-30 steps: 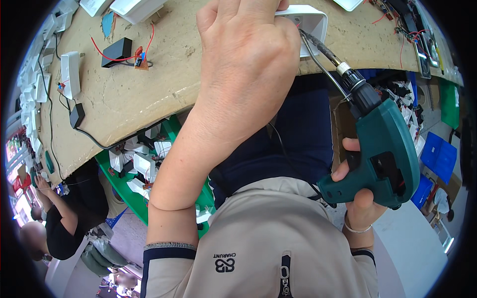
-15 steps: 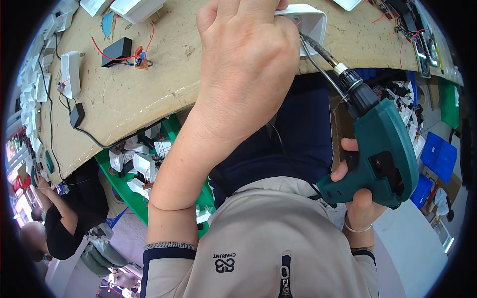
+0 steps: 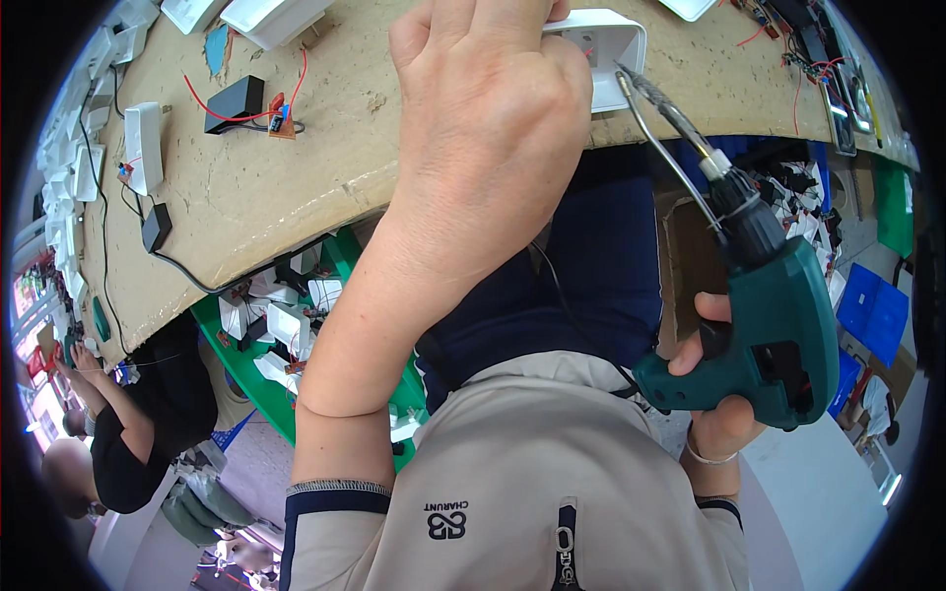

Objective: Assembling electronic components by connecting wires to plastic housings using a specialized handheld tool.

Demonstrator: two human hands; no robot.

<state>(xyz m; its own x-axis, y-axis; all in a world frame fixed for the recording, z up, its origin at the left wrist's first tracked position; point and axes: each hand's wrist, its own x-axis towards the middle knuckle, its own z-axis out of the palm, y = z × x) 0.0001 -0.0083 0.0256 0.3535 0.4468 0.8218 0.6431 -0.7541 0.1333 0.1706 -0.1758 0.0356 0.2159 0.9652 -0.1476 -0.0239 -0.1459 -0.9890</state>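
Plastic is showing beside my left hand (image 3: 498,94): a white housing (image 3: 631,41) is sitting at the near edge of the tabletop (image 3: 325,158). That hand is covering the housing's left part, its fingertips lying out of sight, so I cannot tell whether it is gripping. My right hand (image 3: 731,422) is gripping a green soldering gun (image 3: 790,305), a finger (image 3: 711,307) lying near its black trigger (image 3: 715,338). Unsteady aim, I am judging, could be sending the gun's tip (image 3: 678,120) against the housing or my left hand, scorching either if it is hot. The tip is looking dull and pointed, with a slim, shiny metal tube (image 3: 682,177) running alongside; the housing is looking smooth and round-cornered, the gun matte and pistol-shaped, the tabletop tan and scuffed.
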